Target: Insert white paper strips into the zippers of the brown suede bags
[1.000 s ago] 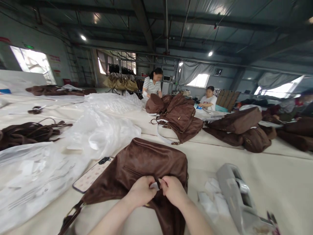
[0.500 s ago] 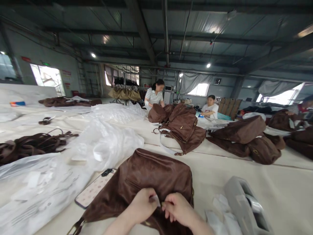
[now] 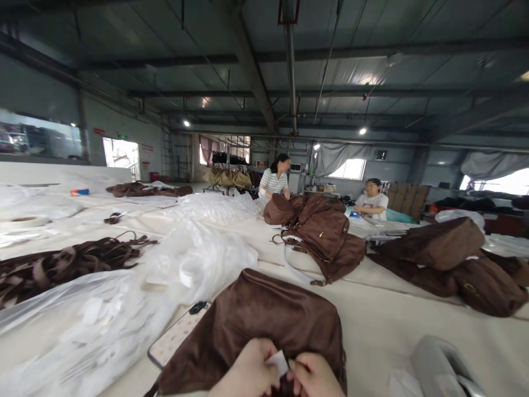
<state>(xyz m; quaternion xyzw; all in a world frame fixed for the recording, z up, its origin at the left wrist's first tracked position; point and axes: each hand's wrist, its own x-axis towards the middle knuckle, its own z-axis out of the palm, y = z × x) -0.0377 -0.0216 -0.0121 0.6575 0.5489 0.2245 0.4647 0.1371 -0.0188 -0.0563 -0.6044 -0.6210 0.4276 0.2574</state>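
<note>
A dark brown suede-like bag (image 3: 285, 309) lies on the table right in front of me. Over its lower front, my left hand (image 3: 252, 366) is closed and pinches a small white slip (image 3: 279, 363), which looks like paper or tape. Close beside it, my right hand (image 3: 316, 375) has its fingers pressed together at the slip's right edge. What those right fingertips grip is too small to make out. Just left of the bag rests a phone (image 3: 177, 333) in a pale patterned case, partly covered by the bag.
A grey tape dispenser (image 3: 438, 353) stands at right. Brown straps (image 3: 82, 259) and clear plastic bags (image 3: 206, 253) spread at left. More brown bags (image 3: 326, 231) are piled ahead and at right (image 3: 446, 253). Two people (image 3: 275, 179) are across the table.
My view has tilted up and swung left, so the scene sits lower and further right. More of the white slip shows between my hands, which stay close together over the bag.
</note>
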